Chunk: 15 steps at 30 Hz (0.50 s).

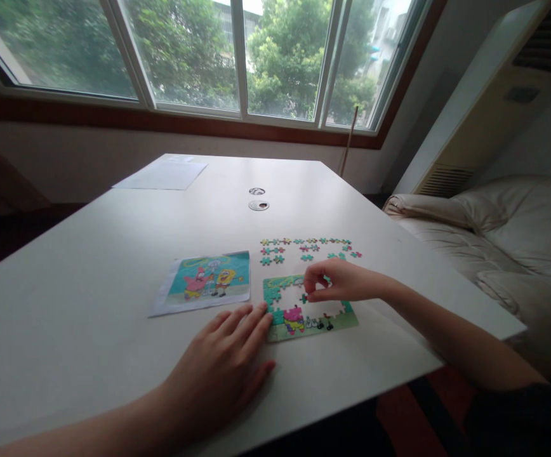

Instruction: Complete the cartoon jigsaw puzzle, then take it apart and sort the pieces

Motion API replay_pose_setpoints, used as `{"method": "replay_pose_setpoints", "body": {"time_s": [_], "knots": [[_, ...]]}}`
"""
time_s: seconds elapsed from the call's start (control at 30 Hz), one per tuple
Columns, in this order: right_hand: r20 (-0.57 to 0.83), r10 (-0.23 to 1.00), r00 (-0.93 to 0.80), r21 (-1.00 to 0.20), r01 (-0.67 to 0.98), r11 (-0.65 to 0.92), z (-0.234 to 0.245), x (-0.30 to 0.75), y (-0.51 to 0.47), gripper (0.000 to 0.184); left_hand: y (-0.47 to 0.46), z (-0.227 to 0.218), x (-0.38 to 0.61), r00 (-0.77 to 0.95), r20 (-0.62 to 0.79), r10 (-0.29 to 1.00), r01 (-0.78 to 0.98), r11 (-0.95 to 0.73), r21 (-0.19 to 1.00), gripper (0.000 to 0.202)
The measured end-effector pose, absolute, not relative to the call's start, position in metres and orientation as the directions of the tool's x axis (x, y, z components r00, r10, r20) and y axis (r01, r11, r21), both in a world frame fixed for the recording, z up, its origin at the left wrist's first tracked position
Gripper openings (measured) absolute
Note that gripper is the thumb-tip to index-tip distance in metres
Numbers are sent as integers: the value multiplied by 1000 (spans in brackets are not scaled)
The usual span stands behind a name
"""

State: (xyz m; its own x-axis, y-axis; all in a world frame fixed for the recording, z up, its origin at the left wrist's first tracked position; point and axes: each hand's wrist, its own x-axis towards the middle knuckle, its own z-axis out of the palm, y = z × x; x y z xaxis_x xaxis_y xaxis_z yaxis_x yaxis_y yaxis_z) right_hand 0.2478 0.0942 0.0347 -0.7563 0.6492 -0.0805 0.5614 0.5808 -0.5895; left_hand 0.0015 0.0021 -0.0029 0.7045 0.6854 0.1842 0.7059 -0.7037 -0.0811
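A jigsaw puzzle [313,329] lies on the white table with its border joined and a white gap in its middle. My left hand [230,355] rests flat, fingers stretched out, its fingertips at the puzzle's left edge. Over the gap, my right hand [330,280] pinches a small dark green puzzle piece [303,298] between thumb and forefinger. Left of the puzzle is a printed reference picture [213,279] with cartoon figures on teal. Several loose puzzle pieces [306,248] lie in rows beyond the puzzle, some partly hidden behind my right hand.
Two round discs [258,205] lie farther back on the white table [89,304]. A sheet of paper [165,174] is at the far left corner. A pale sofa [508,235] stands to the right, and a window [185,57] is behind the table.
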Motion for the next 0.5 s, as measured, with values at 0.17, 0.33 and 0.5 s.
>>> {"method": "replay_pose_setpoints", "body": {"time_s": [0.17, 0.33, 0.5], "knots": [[101, 757, -646, -638, 542, 548, 19, 222, 88, 15, 1, -4, 2, 694, 204, 690, 714, -695, -80, 44], [149, 766, -625, -668, 508, 544, 3, 207, 86, 13, 2, -4, 2, 702, 209, 681, 707, -703, -86, 44], [131, 758, -640, -664, 511, 546, -1, 206, 85, 12, 3, -4, 2, 706, 199, 679, 702, -709, -73, 44]]}}
